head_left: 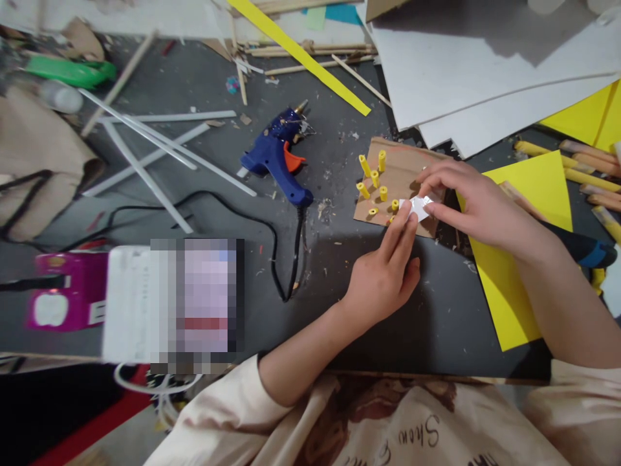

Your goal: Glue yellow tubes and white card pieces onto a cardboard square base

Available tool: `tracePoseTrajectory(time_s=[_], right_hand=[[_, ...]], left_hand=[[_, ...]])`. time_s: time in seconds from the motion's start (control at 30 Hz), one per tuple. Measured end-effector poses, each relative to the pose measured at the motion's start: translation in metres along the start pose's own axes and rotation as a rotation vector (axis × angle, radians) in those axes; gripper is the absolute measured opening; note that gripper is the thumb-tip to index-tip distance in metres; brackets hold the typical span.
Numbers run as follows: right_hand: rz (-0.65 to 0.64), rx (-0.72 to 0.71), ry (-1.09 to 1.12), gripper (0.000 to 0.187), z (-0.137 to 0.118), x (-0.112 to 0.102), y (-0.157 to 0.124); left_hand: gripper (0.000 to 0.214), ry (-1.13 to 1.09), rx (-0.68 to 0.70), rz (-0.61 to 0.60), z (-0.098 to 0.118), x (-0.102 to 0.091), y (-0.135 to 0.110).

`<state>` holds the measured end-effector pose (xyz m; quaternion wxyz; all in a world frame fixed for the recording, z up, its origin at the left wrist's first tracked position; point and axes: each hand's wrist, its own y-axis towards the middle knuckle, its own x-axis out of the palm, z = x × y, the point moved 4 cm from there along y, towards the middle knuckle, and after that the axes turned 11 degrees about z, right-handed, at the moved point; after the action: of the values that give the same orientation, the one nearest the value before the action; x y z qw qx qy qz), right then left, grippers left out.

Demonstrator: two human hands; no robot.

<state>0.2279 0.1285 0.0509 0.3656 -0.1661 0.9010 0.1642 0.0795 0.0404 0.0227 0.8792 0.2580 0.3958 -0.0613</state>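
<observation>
A brown cardboard piece (405,169) lies on the dark table with several short yellow paper tubes (374,178) standing upright on it. Both my hands meet at its near right part on a small white paper piece (420,207). My left hand (388,272) reaches up from below, fingers pressed together, its fingertips on the left edge of the white piece. From the right, my right hand (473,200) pinches the white piece's right side with thumb and fingers, resting over the cardboard.
A blue glue gun (277,155) with an orange trigger lies left of the cardboard, its black cord looping toward me. Clear glue sticks (145,152) are scattered at left. Yellow paper (519,259) lies under my right arm, white sheets (460,71) behind, yellow rolled tubes (582,171) far right.
</observation>
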Motion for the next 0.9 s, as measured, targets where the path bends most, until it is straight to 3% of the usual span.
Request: tracePoseTrajectory(time_s=[0.57, 0.9], right_hand=[[0.005, 0.012, 0.002, 0.005, -0.0001, -0.0004, 0.0001], [0.002, 0.008, 0.0, 0.006, -0.0009, -0.0007, 0.0005]], left_hand=[[0.052, 0.18, 0.012, -0.006, 0.005, -0.0002, 0.0008], [0.053, 0.149, 0.027, -0.04, 0.0036, 0.0023, 0.0013]])
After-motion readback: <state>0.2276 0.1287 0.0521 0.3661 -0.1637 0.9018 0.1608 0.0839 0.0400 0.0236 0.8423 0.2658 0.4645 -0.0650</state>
